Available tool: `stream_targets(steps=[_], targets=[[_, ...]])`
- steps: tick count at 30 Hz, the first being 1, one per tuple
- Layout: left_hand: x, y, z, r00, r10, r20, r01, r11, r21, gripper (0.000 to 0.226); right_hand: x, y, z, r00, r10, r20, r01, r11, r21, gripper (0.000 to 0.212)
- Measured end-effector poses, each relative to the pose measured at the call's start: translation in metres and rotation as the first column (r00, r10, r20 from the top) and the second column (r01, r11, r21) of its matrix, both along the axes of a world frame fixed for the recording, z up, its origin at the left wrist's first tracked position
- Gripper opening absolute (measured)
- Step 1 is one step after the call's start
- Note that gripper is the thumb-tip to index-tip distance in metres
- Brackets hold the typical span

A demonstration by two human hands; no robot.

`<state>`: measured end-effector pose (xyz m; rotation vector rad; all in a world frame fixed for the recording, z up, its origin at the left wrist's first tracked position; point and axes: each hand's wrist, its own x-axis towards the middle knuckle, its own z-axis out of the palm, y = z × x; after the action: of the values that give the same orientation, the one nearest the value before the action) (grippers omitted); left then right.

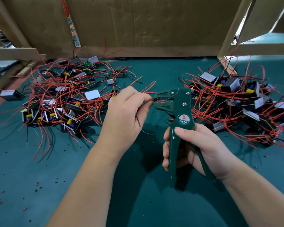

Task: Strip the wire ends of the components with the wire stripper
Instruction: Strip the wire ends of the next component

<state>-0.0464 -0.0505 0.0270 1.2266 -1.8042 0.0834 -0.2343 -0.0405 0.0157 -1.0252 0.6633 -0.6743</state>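
My right hand (193, 148) grips the handles of a dark green wire stripper (179, 117), held upright above the table with its jaws pointing left. My left hand (126, 112) pinches a red wire (150, 99) at the jaw mouth, and the wire's end lies between the jaws. A black wire (138, 121) hangs from under my left palm. The component that these wires belong to is hidden behind my left hand.
A pile of small black components with red wires (64, 99) lies on the left, a second pile (241, 102) on the right. Both rest on a green mat (39, 185) strewn with insulation bits. Cardboard walls (146, 22) and wooden posts (233, 28) close off the back.
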Motion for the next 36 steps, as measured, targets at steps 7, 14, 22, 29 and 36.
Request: stream_targets(steps=[7, 14, 22, 29, 36], targets=[[0.000, -0.001, -0.001, 0.998, 0.019, 0.054, -0.018, 1.000, -0.007, 0.012, 0.003, 0.001, -0.002, 0.992, -0.084, -0.092, 0.082, 0.996, -0.033, 0.033], [0.001, 0.000, -0.003, 0.990, -0.021, -0.139, 0.052, 0.974, 0.223, 0.029, 0.010, 0.003, -0.003, 0.952, -0.247, -0.182, 0.245, 0.969, -0.038, 0.040], [0.001, 0.000, -0.011, 0.978, -0.088, -0.189, 0.182, 0.802, 0.569, 0.021, 0.008, -0.003, 0.001, 0.961, -0.271, 0.059, 0.245, 0.928, 0.283, 0.042], [0.005, -0.006, -0.016, 0.994, 0.009, -0.107, 0.048, 0.851, 0.523, 0.037, -0.006, -0.014, 0.002, 0.971, -0.235, -0.042, 0.237, 0.924, 0.301, 0.038], [0.008, -0.005, -0.015, 0.970, 0.244, 0.010, -0.216, 0.842, 0.495, 0.035, 0.000, -0.001, -0.002, 0.999, 0.033, 0.013, -0.034, 0.985, 0.169, 0.032]])
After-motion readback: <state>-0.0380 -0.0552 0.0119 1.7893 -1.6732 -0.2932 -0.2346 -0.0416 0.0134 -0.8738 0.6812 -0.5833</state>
